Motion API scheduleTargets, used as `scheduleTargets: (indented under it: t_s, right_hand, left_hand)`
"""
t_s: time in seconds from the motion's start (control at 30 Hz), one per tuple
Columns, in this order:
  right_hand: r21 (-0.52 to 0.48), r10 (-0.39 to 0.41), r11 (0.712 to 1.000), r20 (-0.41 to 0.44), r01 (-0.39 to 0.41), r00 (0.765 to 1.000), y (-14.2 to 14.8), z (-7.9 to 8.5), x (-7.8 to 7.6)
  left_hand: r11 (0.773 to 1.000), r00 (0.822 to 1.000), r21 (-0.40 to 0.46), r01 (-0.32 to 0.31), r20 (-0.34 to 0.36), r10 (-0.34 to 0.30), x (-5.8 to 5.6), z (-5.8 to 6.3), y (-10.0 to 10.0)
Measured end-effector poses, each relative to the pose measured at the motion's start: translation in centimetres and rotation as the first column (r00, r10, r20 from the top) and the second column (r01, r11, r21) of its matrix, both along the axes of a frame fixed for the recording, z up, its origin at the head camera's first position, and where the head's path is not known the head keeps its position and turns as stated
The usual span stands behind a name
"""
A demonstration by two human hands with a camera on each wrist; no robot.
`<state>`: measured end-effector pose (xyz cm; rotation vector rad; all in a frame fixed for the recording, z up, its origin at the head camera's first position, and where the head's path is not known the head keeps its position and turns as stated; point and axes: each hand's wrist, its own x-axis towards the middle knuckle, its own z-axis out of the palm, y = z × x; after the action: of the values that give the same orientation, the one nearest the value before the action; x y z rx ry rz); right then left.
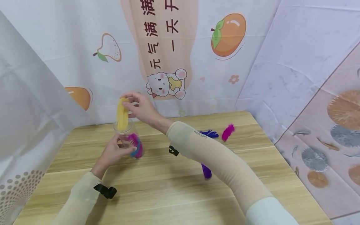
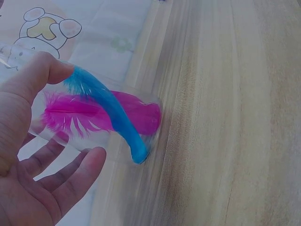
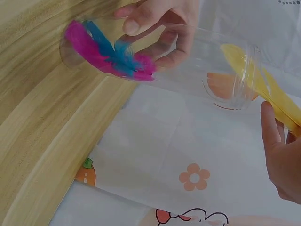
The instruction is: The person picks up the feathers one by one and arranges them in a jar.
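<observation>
- The left hand (image 1: pixel 115 151) is grasping a tall transparent cup (image 3: pixel 207 59) from the side, with the thumb on one side of the wall and the fingers on the other; probably this keeps the light vessel steady.
- The cup stands with its base on the wooden table (image 1: pixel 168 193); whether it is glass or plastic, I cannot tell.
- The right hand (image 1: pixel 144 109) is pinching a yellow feather (image 1: pixel 122 115) near the upper end, and the feather's lower tip is inside the cup's mouth. In my judgement, this high hold lets the fingers stay outside of the rim.
- Inside the cup, a magenta feather (image 2: pixel 89 110) and a light blue feather (image 2: pixel 117 110) lie crossed in the lower part, seemingly because the narrow wall keeps them together.
- On the table to the right, a dark blue feather (image 1: pixel 211 134) and a purple feather (image 1: pixel 206 172) are partly hidden by the right sleeve (image 1: pixel 208 153); a loose magenta feather (image 1: pixel 228 132) lies near the dark blue one, untouched.
</observation>
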<state>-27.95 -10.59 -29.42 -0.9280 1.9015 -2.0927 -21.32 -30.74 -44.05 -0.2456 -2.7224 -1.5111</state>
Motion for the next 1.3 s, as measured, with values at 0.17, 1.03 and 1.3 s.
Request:
scheduleTargets:
  t_s: [0.17,1.03,1.3]
  right_hand:
    - [0.057,0.006,0.998,-0.066,-0.003,0.998,-0.16,-0.30,0.03]
    - [0.218,0.008,0.975,-0.262,0.051,0.965,-0.35,-0.92,0.26]
    - [0.231,0.018,0.972,-0.255,0.042,0.967,-0.28,-0.99,0.35]
  left_hand:
    - [1.000,1.000,0.019,-0.002,0.026,0.001,-0.05,-0.03,0.02]
    - [0.999,0.999,0.048,0.005,0.033,-0.007,0.28,0.45,0.10]
    - [0.999,0.999,0.035,-0.010,0.041,0.008,0.22,0.28,0.10]
